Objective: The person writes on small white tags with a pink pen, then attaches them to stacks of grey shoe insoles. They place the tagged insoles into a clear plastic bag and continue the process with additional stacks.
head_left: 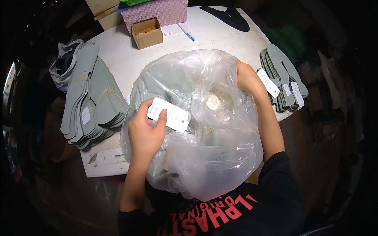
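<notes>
A large clear plastic bag [232,157] stands open at the table's near side, with grey-green cut pieces [169,76] showing through it. My left hand [146,128] pinches a white tag [168,114] with handwriting and a small hole, held over the bag's left part. The right hand [247,76] is at the bag's far right rim, its fingers curled onto the plastic and partly hidden. Through the bag's mouth a pale patch of tabletop or lining shows; I cannot tell which.
Banded stacks of grey-green pieces [88,106] lie at the left, and a tagged stack [277,74] at the right edge. Farther back are a small cardboard box [149,37], a pink bin [161,15], a pen [186,33] and a black flat piece [228,17]. A white bag [65,74] sits far left.
</notes>
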The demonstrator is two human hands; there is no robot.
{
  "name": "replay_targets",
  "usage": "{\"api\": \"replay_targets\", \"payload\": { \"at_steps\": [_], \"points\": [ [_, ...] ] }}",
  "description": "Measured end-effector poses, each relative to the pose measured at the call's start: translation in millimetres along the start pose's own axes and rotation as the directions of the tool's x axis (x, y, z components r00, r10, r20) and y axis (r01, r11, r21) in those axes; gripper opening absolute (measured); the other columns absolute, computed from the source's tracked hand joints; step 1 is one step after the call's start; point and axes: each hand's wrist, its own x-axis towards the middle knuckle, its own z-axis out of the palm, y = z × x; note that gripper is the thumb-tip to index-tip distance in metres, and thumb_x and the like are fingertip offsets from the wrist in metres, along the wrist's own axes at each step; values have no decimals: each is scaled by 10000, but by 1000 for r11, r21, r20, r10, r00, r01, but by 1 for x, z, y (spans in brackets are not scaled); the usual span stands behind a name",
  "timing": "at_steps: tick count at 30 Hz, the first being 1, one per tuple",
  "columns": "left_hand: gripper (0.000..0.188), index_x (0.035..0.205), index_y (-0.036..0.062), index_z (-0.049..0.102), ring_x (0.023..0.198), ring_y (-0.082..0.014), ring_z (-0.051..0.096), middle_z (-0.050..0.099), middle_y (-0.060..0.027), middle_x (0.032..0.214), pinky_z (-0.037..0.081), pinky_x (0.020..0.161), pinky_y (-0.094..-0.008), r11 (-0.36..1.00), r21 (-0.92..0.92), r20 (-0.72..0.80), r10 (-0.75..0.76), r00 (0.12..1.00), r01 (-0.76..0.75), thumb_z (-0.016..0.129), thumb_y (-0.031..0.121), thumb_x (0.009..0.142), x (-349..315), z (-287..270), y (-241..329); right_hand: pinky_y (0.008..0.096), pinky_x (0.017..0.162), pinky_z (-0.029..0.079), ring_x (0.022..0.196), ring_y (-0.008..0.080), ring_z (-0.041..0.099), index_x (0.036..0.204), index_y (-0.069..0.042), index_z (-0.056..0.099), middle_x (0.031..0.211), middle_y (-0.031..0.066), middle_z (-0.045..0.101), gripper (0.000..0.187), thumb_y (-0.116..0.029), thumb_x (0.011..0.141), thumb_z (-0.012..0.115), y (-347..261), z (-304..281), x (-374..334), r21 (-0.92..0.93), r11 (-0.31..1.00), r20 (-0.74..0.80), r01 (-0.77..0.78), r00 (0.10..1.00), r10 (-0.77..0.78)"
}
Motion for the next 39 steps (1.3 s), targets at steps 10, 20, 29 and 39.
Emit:
{"api": "replay_targets", "payload": {
  "at_steps": [10, 20, 29, 39],
  "points": [
    [215, 1173, -31, 572, 974, -161, 643, 675, -123, 1062, 514, 949, -330, 847, -527, 134, -2, 991, 73, 578, 160, 1075, -4, -80, 49, 378, 971, 554, 1077, 238, 718, 1272, 36, 697, 1195, 173, 723, 273, -95, 1102, 527, -41, -80, -74, 270, 802, -415, 533, 816, -402],
    [147, 1133, 1, 651, 926, -181, 691, 733, -107, 1024, 544, 834, -335, 994, 56, 758, 17, 651, -91, 582, 113, 1068, 1, -41, 62, 477, 847, 579, 973, 402, 737, 1297, -63, 662, 1110, 195, 763, 368, -380, 1135, 569, -77, -77, -150, 322, 763, 558, 561, 539, -631],
    [172, 1058, -29, 617, 731, -267, 692, 698, -158, 808, 517, 705, -397, 939, 342, 440, -143, 886, -19, 650, 138, 1035, -7, -83, 96, 488, 789, 578, 872, 432, 737, 1337, -22, 678, 926, 225, 753, 339, -245, 1087, 624, -32, -107, -160, -65, 976, 304, 209, 935, -181],
    [121, 1045, -9, 670, 826, -196, 688, 713, -119, 907, 538, 782, -342, 969, -88, 155, 243, 957, -232, 737, 88, 1018, -4, -4, 116, 377, 940, 557, 1058, 298, 668, 1599, 14, 474, 1227, 185, 668, 819, -78, 879, 854, -103, -78, -156, 386, 646, -92, 658, 724, -683]
  ]
}}
